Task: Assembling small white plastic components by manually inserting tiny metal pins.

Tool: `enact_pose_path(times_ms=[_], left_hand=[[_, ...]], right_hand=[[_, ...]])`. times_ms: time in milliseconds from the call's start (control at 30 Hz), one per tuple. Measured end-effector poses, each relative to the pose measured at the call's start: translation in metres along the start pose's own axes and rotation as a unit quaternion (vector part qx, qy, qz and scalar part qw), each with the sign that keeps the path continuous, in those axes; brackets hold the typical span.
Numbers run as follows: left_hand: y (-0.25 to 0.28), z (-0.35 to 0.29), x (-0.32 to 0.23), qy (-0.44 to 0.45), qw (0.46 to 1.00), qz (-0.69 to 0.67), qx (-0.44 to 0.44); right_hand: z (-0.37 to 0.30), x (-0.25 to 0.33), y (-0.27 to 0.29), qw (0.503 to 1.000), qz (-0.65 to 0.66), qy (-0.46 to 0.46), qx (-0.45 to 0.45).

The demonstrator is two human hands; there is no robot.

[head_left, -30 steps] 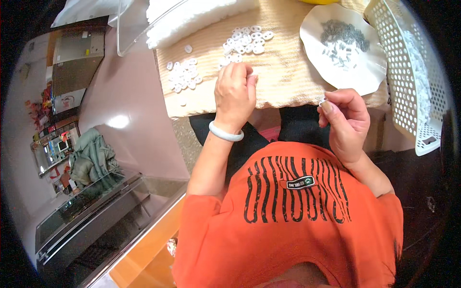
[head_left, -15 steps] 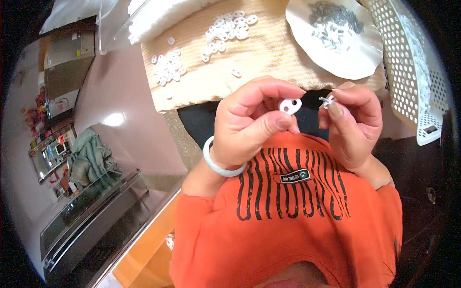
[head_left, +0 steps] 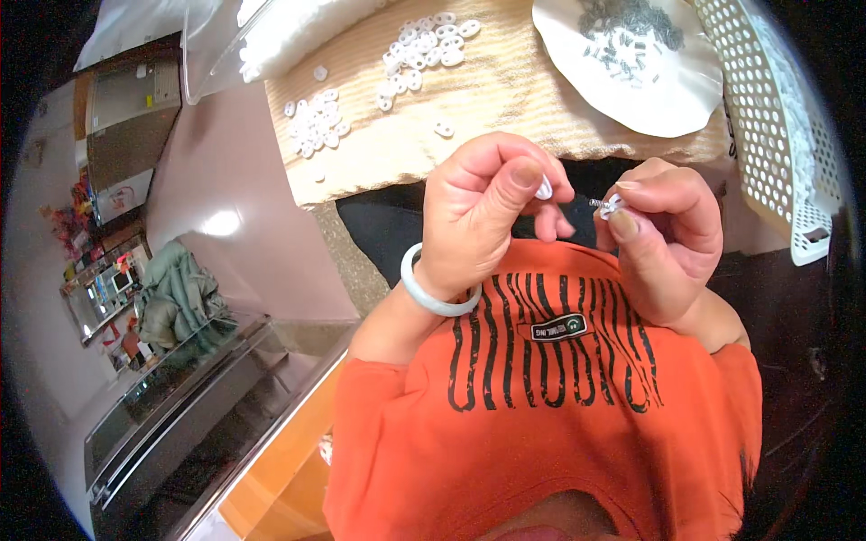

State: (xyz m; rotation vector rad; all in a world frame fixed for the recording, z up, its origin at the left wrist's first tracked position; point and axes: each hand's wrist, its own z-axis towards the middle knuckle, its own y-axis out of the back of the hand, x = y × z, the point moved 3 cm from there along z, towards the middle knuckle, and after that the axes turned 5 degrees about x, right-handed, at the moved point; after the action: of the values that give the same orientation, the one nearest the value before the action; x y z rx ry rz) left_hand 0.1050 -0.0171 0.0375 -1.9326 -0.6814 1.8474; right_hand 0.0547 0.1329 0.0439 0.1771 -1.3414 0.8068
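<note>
My left hand (head_left: 487, 212), with a pale bangle at its wrist, pinches a white oval two-hole plastic cord lock part (head_left: 544, 189) between thumb and forefinger. The part is turned nearly edge-on, so its holes do not show. To the right, my right hand (head_left: 672, 239) is closed on a small white plastic cord lock piece (head_left: 611, 207), partly covered by thumb and fingertip. A thin metal spring (head_left: 596, 204) sticks out from that piece toward my left hand. The two held parts are apart, above my lap.
A striped beige cloth (head_left: 505, 99) bears piles of white oval parts (head_left: 424, 45) and smaller white pieces (head_left: 317, 126). Beyond my right hand lies a white dish (head_left: 663, 108) of springs (head_left: 631, 63), beside a perforated white basket (head_left: 767, 135). A clear bin (head_left: 212, 63) stands far left.
My left hand has moved slightly right and turned its oval part from face-on to edge-on. My right hand has shifted slightly down, and the spring now shows more clearly.
</note>
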Motion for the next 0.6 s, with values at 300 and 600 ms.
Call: enact_pose_path(times_ms=[300,600], left_hand=[[-0.008,-0.004,-0.008,0.037,0.996,0.084,0.015],[-0.017,-0.009,-0.016,-0.002,0.991,0.13,0.005]], right_hand=[[0.003,0.0,-0.001,0.999,-0.003,-0.034,0.007],[0.003,0.0,-0.002,0.998,0.033,-0.046,0.018]])
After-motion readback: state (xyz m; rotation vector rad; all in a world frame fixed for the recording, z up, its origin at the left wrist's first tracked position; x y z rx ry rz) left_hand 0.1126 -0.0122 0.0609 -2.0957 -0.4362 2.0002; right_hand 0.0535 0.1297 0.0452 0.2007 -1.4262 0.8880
